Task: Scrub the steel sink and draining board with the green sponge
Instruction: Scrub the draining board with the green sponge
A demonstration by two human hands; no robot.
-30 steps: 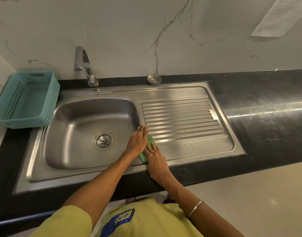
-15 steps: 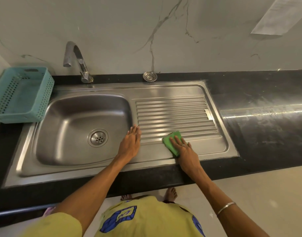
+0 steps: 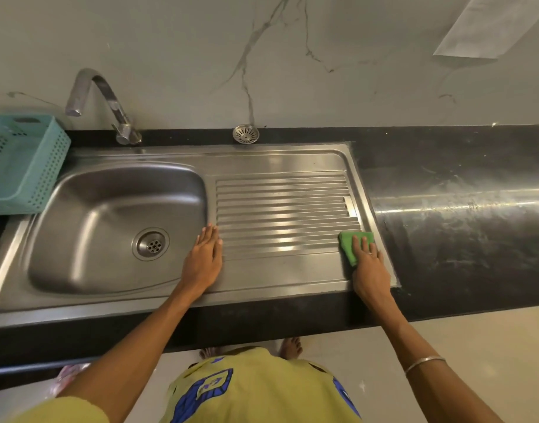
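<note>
The steel sink bowl [image 3: 103, 227] with its round drain lies at the left. The ribbed draining board [image 3: 280, 209] adjoins it on the right. A green sponge [image 3: 347, 245] lies flat at the board's near right corner. My right hand [image 3: 368, 267] presses on the sponge with straight fingers and covers its near half. My left hand [image 3: 204, 257] rests flat on the steel strip between bowl and board, fingers straight, holding nothing.
A curved steel tap [image 3: 109, 105] stands behind the bowl. A teal perforated basket [image 3: 33, 166] sits at the far left. A loose round strainer [image 3: 246, 134] lies on the black counter [image 3: 460, 209], which runs right. A marble wall rises behind.
My right hand has slid the sponge rightward along the near part of the draining board, from beside my left hand to the right corner. My left hand has stayed put.
</note>
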